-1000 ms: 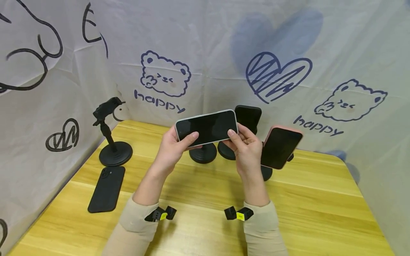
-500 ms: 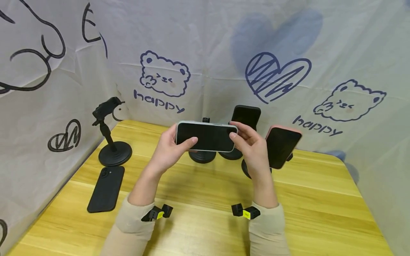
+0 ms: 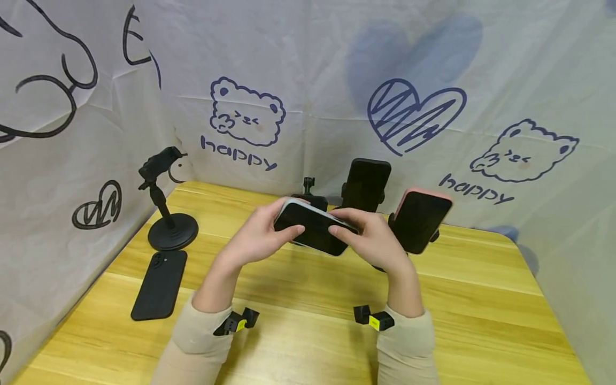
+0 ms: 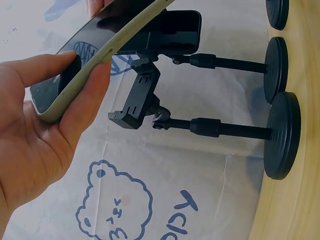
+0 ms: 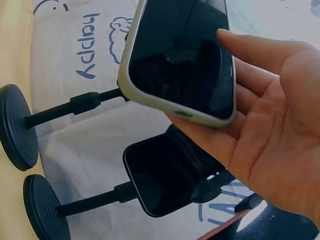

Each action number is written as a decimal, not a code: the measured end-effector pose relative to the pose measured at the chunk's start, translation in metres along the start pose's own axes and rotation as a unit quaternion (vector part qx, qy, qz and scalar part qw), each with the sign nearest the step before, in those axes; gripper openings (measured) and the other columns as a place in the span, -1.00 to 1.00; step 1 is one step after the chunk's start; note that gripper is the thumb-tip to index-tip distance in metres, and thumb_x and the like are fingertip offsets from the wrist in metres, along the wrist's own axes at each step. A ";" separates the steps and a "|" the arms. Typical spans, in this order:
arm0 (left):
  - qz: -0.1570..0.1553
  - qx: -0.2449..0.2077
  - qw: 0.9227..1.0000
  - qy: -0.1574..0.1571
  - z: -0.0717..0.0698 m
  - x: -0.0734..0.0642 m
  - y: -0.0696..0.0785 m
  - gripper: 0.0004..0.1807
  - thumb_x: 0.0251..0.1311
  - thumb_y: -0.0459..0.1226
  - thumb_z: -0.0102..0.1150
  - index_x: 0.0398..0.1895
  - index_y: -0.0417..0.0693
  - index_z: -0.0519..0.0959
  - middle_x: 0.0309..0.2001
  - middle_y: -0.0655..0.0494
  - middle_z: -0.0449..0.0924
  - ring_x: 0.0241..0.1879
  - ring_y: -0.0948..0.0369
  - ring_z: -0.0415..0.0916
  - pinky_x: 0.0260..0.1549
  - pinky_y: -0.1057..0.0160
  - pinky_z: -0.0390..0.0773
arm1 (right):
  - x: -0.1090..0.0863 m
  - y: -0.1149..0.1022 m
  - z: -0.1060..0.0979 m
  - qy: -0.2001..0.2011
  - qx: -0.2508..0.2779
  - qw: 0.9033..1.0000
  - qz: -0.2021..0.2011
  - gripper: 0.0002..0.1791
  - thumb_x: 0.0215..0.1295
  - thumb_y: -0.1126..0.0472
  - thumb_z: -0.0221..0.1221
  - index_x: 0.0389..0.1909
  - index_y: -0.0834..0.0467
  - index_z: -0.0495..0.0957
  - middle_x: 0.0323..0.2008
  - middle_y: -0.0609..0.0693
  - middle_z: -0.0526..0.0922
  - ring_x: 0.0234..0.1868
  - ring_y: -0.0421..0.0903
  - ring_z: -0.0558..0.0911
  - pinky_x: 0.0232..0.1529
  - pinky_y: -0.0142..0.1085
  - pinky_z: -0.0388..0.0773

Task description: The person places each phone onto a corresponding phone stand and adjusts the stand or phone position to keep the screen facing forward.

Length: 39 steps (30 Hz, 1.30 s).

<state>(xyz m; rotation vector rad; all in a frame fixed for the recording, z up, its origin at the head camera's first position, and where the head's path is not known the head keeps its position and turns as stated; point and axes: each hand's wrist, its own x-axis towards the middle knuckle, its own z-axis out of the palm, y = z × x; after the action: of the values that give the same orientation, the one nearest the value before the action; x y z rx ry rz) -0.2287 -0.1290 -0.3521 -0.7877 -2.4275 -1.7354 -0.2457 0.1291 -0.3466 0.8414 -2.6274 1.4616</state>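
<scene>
A smartphone (image 3: 315,227) in a pale case is held sideways over the table, its dark screen facing me. My left hand (image 3: 255,235) grips one end, thumb on the screen and fingers behind the case. At the other end my right hand (image 3: 377,240) holds it, thumb also on the glass, as the right wrist view shows. Just behind the phone stands a black phone stand with a bare clamp (image 4: 137,97); the phone overlaps it in the head view. To its right, a black phone (image 3: 368,184) sits upright in a second stand.
Right of that, a phone in a pink case (image 3: 423,219) is mounted on a stand. At the left, another phone stand (image 3: 173,230) carries no phone, and a black phone (image 3: 160,286) lies face down before it. A printed cloth (image 3: 327,96) hangs behind the table.
The held phone has come lower and nearer, and its right end now tilts down. Both hands keep their grip; the bare clamp behind has come into sight.
</scene>
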 end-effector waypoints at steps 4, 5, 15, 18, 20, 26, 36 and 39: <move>-0.006 -0.002 1.000 -0.012 0.002 0.001 0.000 -0.57 0.35 -0.41 0.33 0.27 -0.09 0.57 -0.02 -0.05 0.70 -0.27 0.14 0.65 -0.26 0.18 0.71 | 0.002 0.000 0.003 -0.015 -0.009 1.000 -0.005 -0.74 0.45 0.23 0.30 0.10 0.17 0.71 -0.04 0.06 0.75 -0.14 -0.05 0.64 -0.02 -0.12 0.64; -0.008 -0.004 1.000 -0.013 0.002 0.001 0.000 -0.55 0.35 -0.42 0.32 0.29 -0.10 0.56 -0.01 -0.06 0.70 -0.28 0.13 0.66 -0.27 0.17 0.72 | 0.002 -0.001 0.004 -0.013 -0.010 1.000 -0.009 -0.75 0.45 0.24 0.30 0.09 0.18 0.72 -0.05 0.06 0.74 -0.15 -0.04 0.63 -0.03 -0.11 0.64; -0.002 -0.053 0.997 0.057 0.007 0.002 0.004 -0.46 0.34 -0.41 0.35 0.37 -0.14 0.52 0.05 -0.14 0.67 -0.14 0.07 0.67 -0.26 0.14 0.76 | 0.002 0.000 0.005 0.040 0.033 0.998 -0.033 -0.73 0.44 0.32 0.29 0.10 0.27 0.70 -0.08 0.16 0.75 -0.22 -0.03 0.71 -0.14 -0.32 0.71; 0.006 -0.054 0.993 0.105 0.011 0.002 0.005 -0.52 0.30 -0.40 0.39 0.28 -0.16 0.58 -0.02 -0.11 0.68 -0.15 0.10 0.67 -0.25 0.14 0.76 | 0.002 -0.001 0.007 0.059 0.063 0.996 -0.036 -0.72 0.41 0.35 0.30 0.10 0.30 0.69 -0.10 0.20 0.75 -0.24 -0.02 0.73 -0.16 -0.35 0.72; 0.016 -0.062 0.989 0.134 0.014 0.003 0.006 -0.56 0.30 -0.39 0.40 0.23 -0.18 0.61 -0.04 -0.11 0.68 -0.17 0.11 0.68 -0.25 0.12 0.77 | 0.002 -0.001 0.007 0.072 0.081 0.993 -0.038 -0.72 0.40 0.37 0.30 0.09 0.33 0.69 -0.10 0.22 0.75 -0.24 -0.01 0.73 -0.16 -0.35 0.73; 0.055 -0.094 0.975 0.195 0.025 0.006 0.009 -0.62 0.29 -0.43 0.39 0.14 -0.31 0.58 -0.11 -0.17 0.68 -0.23 0.17 0.72 -0.28 0.21 0.77 | 0.004 -0.002 0.013 0.114 0.121 0.985 -0.049 -0.72 0.36 0.44 0.31 0.06 0.39 0.68 -0.11 0.28 0.73 -0.24 -0.13 0.70 -0.15 -0.34 0.74; 0.065 -0.118 0.974 0.181 0.032 0.007 0.011 -0.53 0.35 -0.46 0.31 0.28 -0.32 0.45 -0.04 -0.26 0.71 -0.20 0.10 0.72 -0.30 0.18 0.77 | 0.011 -0.012 0.032 0.213 0.227 0.947 -0.082 -0.71 0.32 0.56 0.26 0.05 0.54 0.63 -0.18 0.14 0.77 -0.30 -0.25 0.73 -0.23 -0.37 0.74; 0.063 -0.117 0.973 0.188 0.033 0.008 0.011 -0.52 0.34 -0.46 0.31 0.29 -0.33 0.45 0.00 -0.26 0.70 -0.17 0.08 0.71 -0.28 0.24 0.75 | 0.013 -0.015 0.038 0.238 0.239 0.939 -0.074 -0.70 0.33 0.54 0.27 0.06 0.52 0.63 -0.17 0.02 0.77 -0.29 -0.26 0.72 -0.20 -0.38 0.73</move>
<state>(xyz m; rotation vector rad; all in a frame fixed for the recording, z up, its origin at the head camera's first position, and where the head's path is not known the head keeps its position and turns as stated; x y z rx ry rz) -0.2230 -0.0939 -0.3519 -0.5531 -1.9157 -1.9353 -0.2408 0.0868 -0.3532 0.5828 -1.8530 1.9881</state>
